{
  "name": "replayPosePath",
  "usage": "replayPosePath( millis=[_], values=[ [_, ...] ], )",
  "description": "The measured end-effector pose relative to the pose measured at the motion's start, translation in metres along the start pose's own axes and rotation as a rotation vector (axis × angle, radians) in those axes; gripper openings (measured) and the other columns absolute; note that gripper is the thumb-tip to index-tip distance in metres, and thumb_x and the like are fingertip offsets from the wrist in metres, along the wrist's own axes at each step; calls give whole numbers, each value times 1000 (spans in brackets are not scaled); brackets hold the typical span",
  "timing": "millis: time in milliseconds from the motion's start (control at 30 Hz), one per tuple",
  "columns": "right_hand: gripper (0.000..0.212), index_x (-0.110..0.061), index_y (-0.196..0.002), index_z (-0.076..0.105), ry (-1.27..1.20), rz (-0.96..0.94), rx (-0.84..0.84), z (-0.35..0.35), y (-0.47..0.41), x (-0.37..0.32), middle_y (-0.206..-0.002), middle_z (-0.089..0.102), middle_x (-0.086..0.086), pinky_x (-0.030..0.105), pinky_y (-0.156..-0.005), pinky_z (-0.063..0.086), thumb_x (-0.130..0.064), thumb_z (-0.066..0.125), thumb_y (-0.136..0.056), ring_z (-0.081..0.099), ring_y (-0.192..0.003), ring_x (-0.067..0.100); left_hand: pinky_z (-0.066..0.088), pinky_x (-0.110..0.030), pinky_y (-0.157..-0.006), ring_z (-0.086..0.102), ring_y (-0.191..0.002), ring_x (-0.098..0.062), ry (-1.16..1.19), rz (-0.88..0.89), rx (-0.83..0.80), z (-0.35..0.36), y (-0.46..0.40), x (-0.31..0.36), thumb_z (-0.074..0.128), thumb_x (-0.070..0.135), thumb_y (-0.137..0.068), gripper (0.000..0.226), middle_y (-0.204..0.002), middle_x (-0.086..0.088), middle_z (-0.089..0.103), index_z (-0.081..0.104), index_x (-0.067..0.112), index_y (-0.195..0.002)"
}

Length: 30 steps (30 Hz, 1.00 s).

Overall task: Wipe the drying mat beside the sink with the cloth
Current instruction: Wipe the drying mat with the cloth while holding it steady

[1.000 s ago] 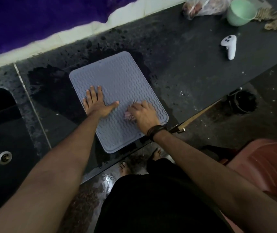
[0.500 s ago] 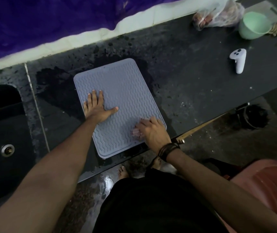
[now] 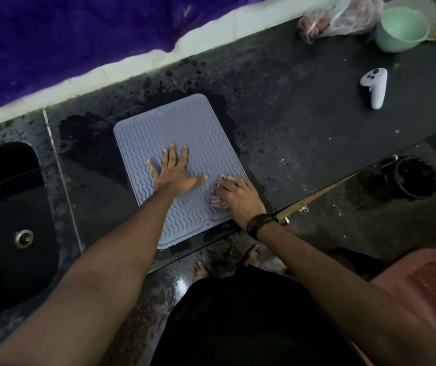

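- Black stone countertop (image 3: 304,107) runs across the view from lower left to upper right, speckled and wet in dark patches around the mat.
- Purple fabric (image 3: 66,35) fills the upper left, hanging over a pale tiled strip (image 3: 137,62) along the back edge of the counter.
- Dark sink (image 3: 8,212) sits sunken at the left end of the counter, with a round metal drain (image 3: 24,238) in its floor.
- Grey-blue drying mat (image 3: 179,128), ribbed with a wavy pattern, lies flat on the counter just right of the sink, its near corner reaching the front edge of the counter.
- Reddish plastic chair (image 3: 422,286) shows at the lower right, on the floor.
- Pale green cup (image 3: 401,30) stands at the far right of the counter, next to a crumpled clear plastic bag (image 3: 343,19).
- Black bucket (image 3: 415,178) stands on the floor below the counter's edge.
- Left hand (image 3: 177,173) lies flat on the middle of the mat, fingers straight and spread, thumb pointing right, pressing down.
- Right hand (image 3: 238,199), with a dark wristband (image 3: 260,224), has its fingers curled over the cloth on the mat's right side, close to the left thumb.
- White game controller (image 3: 375,85) lies on the counter, well apart from the mat.
- Pinkish cloth (image 3: 218,200) is bunched up, mostly hidden under the right fingers, touching the mat.
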State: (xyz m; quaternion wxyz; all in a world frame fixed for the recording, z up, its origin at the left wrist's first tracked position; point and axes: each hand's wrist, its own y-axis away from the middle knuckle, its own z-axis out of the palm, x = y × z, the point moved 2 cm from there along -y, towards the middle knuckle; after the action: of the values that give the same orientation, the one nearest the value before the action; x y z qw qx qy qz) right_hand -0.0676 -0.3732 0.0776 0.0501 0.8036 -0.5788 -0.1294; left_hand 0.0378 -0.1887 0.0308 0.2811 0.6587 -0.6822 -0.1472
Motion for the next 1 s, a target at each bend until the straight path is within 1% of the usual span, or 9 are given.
replayPosePath(
  millis=[100,233,333,400,467,600,800,867,1000],
  values=[
    [50,-24,-130,53,1,-15,9,8,40,9,-136,51,-4,39,-90,40,-8,49,-82,46,-115,29,-19,-66,-114,-31,-151,-20,13,-4,-23,-1,-1,-2,47,91,-76,118,-162,5,-36,-22,40,-157],
    [42,-25,-119,62,29,-18,18,4,63,21,-124,61,-6,36,-81,42,-10,52,-81,51,-105,28,-17,-67,-114,-31,-150,-21,2,-25,-68,-5,-3,2,49,91,-74,121,-161,5,-38,-23,40,-156],
    [36,-25,-113,65,-8,12,48,-12,44,24,-118,64,-3,36,-83,39,-15,54,-80,49,-105,27,-15,-69,-114,-30,-151,-22,-22,-58,-99,-9,-4,5,52,89,-75,122,-161,4,-39,-23,39,-157],
    [38,-22,-117,63,-38,24,96,-22,19,22,-124,62,0,37,-85,38,-17,59,-80,49,-110,29,-14,-69,-114,-29,-151,-22,-36,-73,-107,-10,-3,8,52,89,-75,122,-161,4,-38,-22,39,-157],
    [44,-23,-126,59,-47,25,79,-28,-7,18,-133,56,0,38,-91,37,-19,63,-82,45,-118,28,-14,-69,-114,-28,-152,-22,-49,-100,-109,-11,-3,11,52,90,-73,123,-161,4,-38,-22,39,-157],
    [44,-21,-132,54,-27,-28,-5,-11,-19,16,-145,44,1,42,-99,33,-14,53,-88,37,-129,30,-14,-69,-113,-26,-153,-22,-65,-141,-111,-13,-3,16,52,91,-72,124,-161,5,-37,-22,40,-156],
    [60,-25,-121,62,-37,-81,86,13,46,39,-132,58,-5,35,-77,47,-4,68,-64,50,-106,25,-13,-69,-114,-25,-153,-23,-47,-152,-132,-16,-2,19,57,86,-75,122,-162,4,-36,-21,39,-157],
    [56,-27,-119,63,-8,-99,103,13,60,44,-129,59,-6,35,-75,47,-7,68,-67,55,-100,25,-11,-68,-116,-24,-153,-25,-46,-159,-140,-17,-1,23,60,82,-77,122,-163,2,-35,-19,37,-158],
    [51,-25,-117,64,-44,-72,94,2,60,52,-125,62,-5,35,-78,45,-7,62,-70,55,-100,26,-6,-66,-120,-22,-154,-25,-29,-166,-140,-21,2,27,63,75,-81,119,-164,2,-34,-18,36,-159]
  ],
)
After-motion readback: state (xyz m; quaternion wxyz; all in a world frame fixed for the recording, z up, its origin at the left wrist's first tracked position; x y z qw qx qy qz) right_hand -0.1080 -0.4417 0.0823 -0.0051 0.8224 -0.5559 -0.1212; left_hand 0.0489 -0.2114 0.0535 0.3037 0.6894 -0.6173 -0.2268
